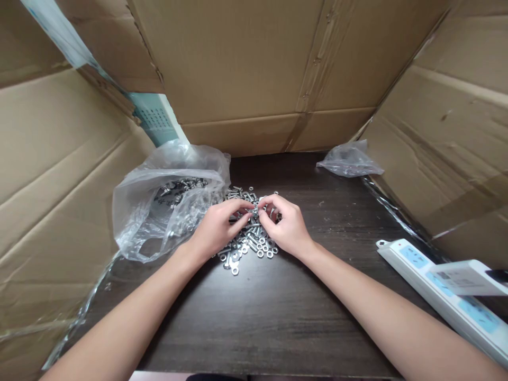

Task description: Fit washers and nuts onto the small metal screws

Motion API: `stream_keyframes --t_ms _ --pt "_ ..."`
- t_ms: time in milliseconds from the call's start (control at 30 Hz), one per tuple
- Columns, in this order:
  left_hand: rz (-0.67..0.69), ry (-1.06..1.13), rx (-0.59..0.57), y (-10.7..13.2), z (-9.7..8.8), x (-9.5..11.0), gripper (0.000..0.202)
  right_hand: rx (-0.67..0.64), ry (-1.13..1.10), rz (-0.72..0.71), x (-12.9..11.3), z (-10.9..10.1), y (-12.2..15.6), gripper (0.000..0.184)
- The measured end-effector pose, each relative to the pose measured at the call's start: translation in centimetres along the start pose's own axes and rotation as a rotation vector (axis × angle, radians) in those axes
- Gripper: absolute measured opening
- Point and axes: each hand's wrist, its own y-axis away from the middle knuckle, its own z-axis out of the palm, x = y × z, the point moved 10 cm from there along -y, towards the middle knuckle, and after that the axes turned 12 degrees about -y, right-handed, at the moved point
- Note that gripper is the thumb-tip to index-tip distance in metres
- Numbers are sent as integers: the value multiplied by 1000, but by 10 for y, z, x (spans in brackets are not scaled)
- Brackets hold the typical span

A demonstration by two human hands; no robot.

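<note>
My left hand (220,222) and my right hand (284,225) meet over a pile of loose metal bolts and nuts (252,246). Thumb and forefinger of each hand are pinched together around a small shiny metal fastener (255,211), and the two sets of fingertips almost touch. Whether it is a bolt, a nut or both joined cannot be made out. Several hex nuts (260,253) lie at the near side of the pile. Left of my left hand, a clear plastic bag (137,198) lies with its mouth spread, more bolts inside it.
Cardboard walls (238,63) enclose the dark wooden table (246,328) at the back and both sides. At the back right lies a small crumpled plastic bag (349,160). A white power strip (420,278) with a white plug-in adapter (472,278) runs along the right side.
</note>
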Motion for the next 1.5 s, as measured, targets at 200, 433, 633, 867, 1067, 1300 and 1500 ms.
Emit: stream_keyframes --t_ms 200,433,633,867,1067,1300,1500 --pt "5 68 -27 2 7 -1 36 -94 -29 -28 -5 10 0 11" --pt "33 -112 55 -4 -13 -4 22 -12 83 -74 -6 -1 0 22" --pt "-15 -140 48 -3 -15 -16 24 -193 335 -73 5 17 3 20" --pt "-8 -103 -23 -2 -6 -11 22 -169 326 -95 5 16 2 18" --pt "-44 -122 -108 0 1 -16 20 -214 324 -16 11 18 2 16" --pt "-74 -119 -182 -1 5 -17 15 -214 362 -1 12 18 3 18" --pt "-99 -103 -216 0 6 -19 14 -182 319 16 13 15 2 11"
